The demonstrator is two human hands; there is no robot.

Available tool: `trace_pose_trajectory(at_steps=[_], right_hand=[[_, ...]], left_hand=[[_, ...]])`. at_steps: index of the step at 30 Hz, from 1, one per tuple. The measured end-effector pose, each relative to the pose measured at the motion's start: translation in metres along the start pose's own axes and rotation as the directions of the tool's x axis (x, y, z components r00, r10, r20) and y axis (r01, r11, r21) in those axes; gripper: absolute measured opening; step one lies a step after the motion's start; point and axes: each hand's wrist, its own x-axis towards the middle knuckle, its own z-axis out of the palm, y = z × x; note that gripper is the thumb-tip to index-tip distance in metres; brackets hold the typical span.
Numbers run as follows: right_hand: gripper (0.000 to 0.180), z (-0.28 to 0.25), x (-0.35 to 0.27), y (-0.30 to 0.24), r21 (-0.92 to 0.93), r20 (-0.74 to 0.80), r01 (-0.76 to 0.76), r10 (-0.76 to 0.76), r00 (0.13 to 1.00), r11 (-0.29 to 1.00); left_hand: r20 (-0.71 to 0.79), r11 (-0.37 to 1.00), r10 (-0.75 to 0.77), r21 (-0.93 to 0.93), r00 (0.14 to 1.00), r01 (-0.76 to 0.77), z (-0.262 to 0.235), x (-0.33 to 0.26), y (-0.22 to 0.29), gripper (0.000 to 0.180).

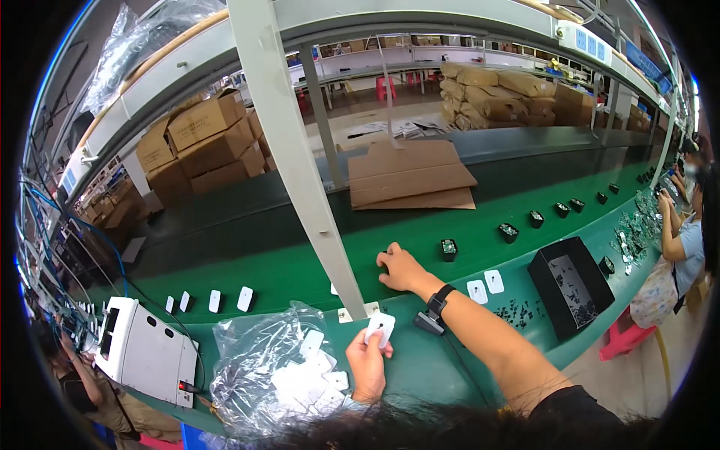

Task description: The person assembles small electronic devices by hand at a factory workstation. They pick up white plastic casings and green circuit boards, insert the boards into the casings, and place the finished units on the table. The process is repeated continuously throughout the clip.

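My left hand [367, 366] pinches a white rounded cover plate [381, 328] with a small dark piece on its face. Beside that hand, a loose pile of similar white plates [304, 386] lies on and partly under a clear plastic bag [244, 364]. Stretched over the green belt [352, 259], my right hand [403, 270] has its fingers curled downward; what lies under the fingertips is mostly hidden. A black case with a circuit board inside [448, 250] stands to its right on the belt. Two more white plates [477, 292] lie near my right forearm.
An upright metal post [296, 150] rises between belt and bench. A white machine [150, 352] stands at left; a black bin [559, 300] and scattered small black parts [517, 311] lie right. Cardboard sheets [409, 176] rest beyond the belt. A co-worker [679, 232] sits far right.
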Motion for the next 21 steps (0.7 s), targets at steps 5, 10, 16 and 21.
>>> trace_pose_trajectory(at_steps=[5, 10, 16, 21], right_hand=[[0.014, -0.051, -0.044, 0.003, 0.268, -0.250, 0.168, -0.100, 0.963, 0.949], [0.015, -0.109, -0.139, -0.021, 0.669, 0.043, -0.030, 0.001, 0.999, 0.743], [0.029, -0.077, -0.176, -0.029, 0.873, 0.088, 0.008, -0.174, 0.981, 0.487], [0.031, -0.062, -0.186, -0.018, 0.958, -0.013, 0.059, -0.162, 0.987, 0.279]], left_hand=[[0.066, 0.983, -0.055, -0.173, 0.996, 0.066, 0.005, 0.002, 0.000, 0.014], [0.128, 0.968, -0.073, -0.230, 0.989, 0.101, 0.012, -0.008, 0.013, 0.016], [0.217, 0.878, -0.185, -0.402, 0.959, 0.260, 0.007, -0.005, 0.002, 0.042], [0.237, 0.849, -0.232, -0.423, 0.943, 0.315, 0.011, -0.004, -0.004, 0.041]])
